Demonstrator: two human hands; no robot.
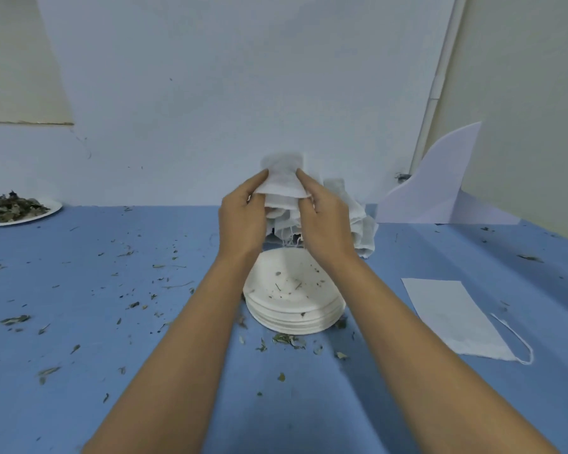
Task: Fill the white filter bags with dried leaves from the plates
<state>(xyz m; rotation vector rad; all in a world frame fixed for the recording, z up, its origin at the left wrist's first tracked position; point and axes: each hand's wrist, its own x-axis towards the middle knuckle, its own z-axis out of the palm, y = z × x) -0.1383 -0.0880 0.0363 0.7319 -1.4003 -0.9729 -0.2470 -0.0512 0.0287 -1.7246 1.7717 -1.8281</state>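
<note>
Both hands, left and right, gripped a filter bag above emptied plates; next probably required the leaf plate.

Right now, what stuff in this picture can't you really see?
- Inside of the filter bag: head view, blurred, pinched shut-looking between the left hand and right hand.
- Pile of bags: mostly behind the hands.
- Lower plates in the stack: covered by the top plate.
- Plate of dried leaves: cut off by the left edge.
</note>
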